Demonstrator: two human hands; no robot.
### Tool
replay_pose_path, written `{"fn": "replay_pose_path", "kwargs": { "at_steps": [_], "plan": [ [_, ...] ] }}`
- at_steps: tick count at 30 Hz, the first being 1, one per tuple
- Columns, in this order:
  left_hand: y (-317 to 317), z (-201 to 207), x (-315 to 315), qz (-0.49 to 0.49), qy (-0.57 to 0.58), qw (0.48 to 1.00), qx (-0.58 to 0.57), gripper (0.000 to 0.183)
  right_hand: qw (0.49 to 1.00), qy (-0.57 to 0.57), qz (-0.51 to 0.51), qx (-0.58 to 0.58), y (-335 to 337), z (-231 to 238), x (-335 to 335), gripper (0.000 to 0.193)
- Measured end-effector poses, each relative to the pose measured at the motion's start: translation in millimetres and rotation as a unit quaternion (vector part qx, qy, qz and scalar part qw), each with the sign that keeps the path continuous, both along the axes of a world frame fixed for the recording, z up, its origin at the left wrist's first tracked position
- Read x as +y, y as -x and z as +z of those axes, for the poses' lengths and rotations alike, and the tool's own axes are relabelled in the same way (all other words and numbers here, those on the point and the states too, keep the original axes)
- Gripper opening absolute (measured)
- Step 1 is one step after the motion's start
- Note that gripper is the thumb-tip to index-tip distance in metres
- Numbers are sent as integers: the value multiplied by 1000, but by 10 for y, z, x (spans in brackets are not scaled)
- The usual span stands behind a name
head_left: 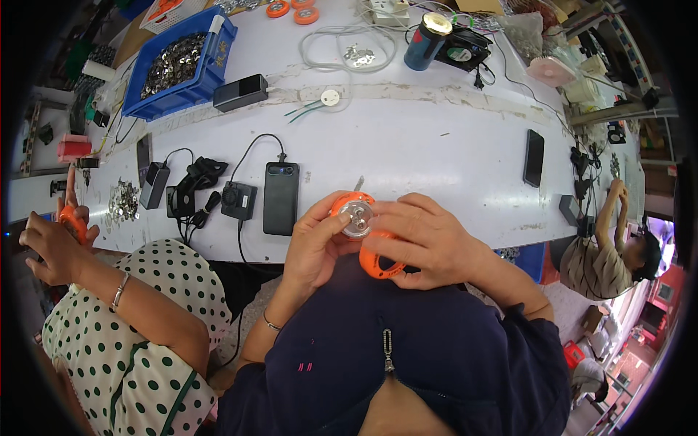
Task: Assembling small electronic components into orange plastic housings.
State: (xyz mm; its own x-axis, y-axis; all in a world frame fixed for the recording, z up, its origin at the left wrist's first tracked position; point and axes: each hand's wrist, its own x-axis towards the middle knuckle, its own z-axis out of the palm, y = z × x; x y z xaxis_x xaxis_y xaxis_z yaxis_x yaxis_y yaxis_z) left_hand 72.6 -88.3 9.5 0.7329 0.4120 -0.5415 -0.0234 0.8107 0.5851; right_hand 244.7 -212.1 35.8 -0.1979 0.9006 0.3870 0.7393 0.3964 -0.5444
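Observation:
My left hand (311, 251) grips a round orange lamp body (358, 218) with a shiny silver reflector disc facing up; several small round spots show in the disc. Against the palm side of my right hand (440, 243) is an orange ring-shaped shell (379, 266), held by its curled fingers. The right fingertips reach over to the edge of the silver disc, slightly smeared by motion. Both hands are close together at the table's near edge, in front of my dark shirt. A small metal piece (359, 183) sticks out just beyond the lamp body.
On the white table (407, 145) lie a black power bank (281, 198), adapters with cables (238, 200) and a phone (534, 158). Farther back are a blue bin (182, 69) of metal parts, clear tubing (349, 45) and a can (429, 42). A co-worker (138, 312) sits close on my left.

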Motion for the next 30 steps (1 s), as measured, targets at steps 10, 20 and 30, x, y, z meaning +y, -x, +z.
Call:
{"fn": "replay_pose_path", "kwargs": {
  "at_steps": [10,20,30],
  "plan": [
    [-74,38,32,33,-37,999,12,36,998,-2,21,-58,5,75,148,38],
    [-117,8,78,84,-23,996,-27,29,996,-1,22,-83,35,49,244,46],
    [-94,34,185,99,39,993,-43,33,997,-6,33,-70,80,-49,276,60]
  ]
}}
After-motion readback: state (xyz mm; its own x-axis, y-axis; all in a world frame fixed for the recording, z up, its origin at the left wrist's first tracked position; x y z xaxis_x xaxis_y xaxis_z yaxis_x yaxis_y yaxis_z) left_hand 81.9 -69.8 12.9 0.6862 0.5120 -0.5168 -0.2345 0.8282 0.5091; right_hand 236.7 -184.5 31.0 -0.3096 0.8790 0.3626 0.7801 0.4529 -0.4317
